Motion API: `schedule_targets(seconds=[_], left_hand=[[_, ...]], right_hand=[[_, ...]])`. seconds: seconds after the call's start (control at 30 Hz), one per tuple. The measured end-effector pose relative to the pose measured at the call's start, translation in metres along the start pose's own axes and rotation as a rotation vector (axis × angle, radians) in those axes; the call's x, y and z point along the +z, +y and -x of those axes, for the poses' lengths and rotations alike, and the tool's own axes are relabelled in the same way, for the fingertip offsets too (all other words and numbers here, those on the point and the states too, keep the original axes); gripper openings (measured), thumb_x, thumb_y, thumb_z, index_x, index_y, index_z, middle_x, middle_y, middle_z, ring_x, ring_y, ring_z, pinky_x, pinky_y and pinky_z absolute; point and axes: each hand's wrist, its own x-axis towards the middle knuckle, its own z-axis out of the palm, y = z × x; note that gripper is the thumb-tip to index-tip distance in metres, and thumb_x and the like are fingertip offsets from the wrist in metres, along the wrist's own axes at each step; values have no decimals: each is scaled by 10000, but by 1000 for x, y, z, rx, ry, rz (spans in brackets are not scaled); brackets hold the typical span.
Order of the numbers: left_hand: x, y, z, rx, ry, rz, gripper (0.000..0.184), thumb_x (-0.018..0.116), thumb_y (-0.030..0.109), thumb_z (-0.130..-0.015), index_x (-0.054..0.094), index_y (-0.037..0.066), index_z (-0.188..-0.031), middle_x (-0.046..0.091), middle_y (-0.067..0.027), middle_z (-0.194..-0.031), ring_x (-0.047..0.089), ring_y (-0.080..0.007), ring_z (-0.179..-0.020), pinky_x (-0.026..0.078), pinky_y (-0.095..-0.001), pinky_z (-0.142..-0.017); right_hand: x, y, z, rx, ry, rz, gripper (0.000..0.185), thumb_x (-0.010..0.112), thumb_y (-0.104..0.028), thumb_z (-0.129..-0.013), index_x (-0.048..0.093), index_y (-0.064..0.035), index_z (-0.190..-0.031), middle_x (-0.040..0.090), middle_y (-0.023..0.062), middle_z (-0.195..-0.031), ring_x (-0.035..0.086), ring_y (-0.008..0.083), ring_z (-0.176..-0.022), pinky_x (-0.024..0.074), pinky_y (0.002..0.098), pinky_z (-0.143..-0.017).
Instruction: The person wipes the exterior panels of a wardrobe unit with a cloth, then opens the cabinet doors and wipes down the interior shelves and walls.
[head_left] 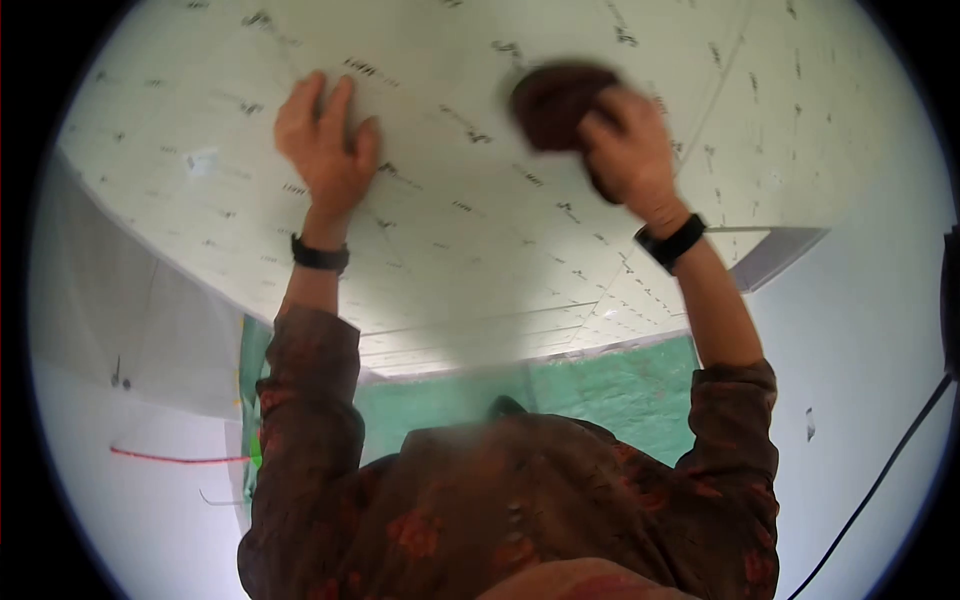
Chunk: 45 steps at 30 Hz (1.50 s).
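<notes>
A large white panel surface [450,200] covered in small dark printed marks stretches in front of me. My left hand [328,140] lies against it, its fingers spread and nothing in them. Farther right, my right hand [632,150] grips a dark maroon cloth [562,105], which is bunched up and blurred by motion. The cloth seems to be pressed to the printed surface. My fingers hide part of it. Each wrist bears a black band.
Thin seams [715,90] run across the printed panels. Beyond their edge shows a green covering [620,395]. A box-like recess [780,255] is at the right. Pale walls flank both sides, with a red line [180,458] on the left and a black cable [880,475] on the right.
</notes>
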Motion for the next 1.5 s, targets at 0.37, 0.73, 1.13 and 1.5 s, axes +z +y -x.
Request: schedule_targets(seconds=[0.37, 0.73, 1.13, 1.5], left_hand=[[-67, 26, 46, -176, -339, 366, 370, 622, 36, -716, 632, 64, -1085, 534, -153, -1265, 473, -347, -1208, 366, -440, -996], [-154, 66, 217, -621, -915, 515, 135, 628, 158, -784, 662, 94, -897, 639, -90, -907, 587, -294, -880, 443, -417, -803], [-285, 117, 285, -1003, -1171, 331, 153, 617, 182, -835, 676, 69, -920, 667, -112, -915, 621, -295, -795, 500, -393, -721], [-275, 153, 258, -1090, -1177, 367, 127, 644, 103, -827, 679, 19, -917, 679, -142, -894, 652, -288, -762, 517, -353, -680]], right_hand=[[-18, 26, -227, 123, 571, 171, 464, 674, -129, -783, 547, -59, -1224, 501, 190, -1245, 478, 385, -1119, 411, 416, -959], [60, -161, -247, -350, 335, -114, 308, 629, -96, -757, 629, -125, -1064, 526, 98, -1121, 501, 294, -989, 416, 391, -815], [70, -161, -153, -483, 107, -275, 328, 632, -73, -735, 640, -113, -1061, 527, 107, -1155, 500, 305, -992, 415, 413, -813], [122, -176, -29, -425, -54, -337, 290, 588, -156, -777, 635, -181, -1062, 529, 19, -1155, 475, 261, -1111, 421, 402, -861]])
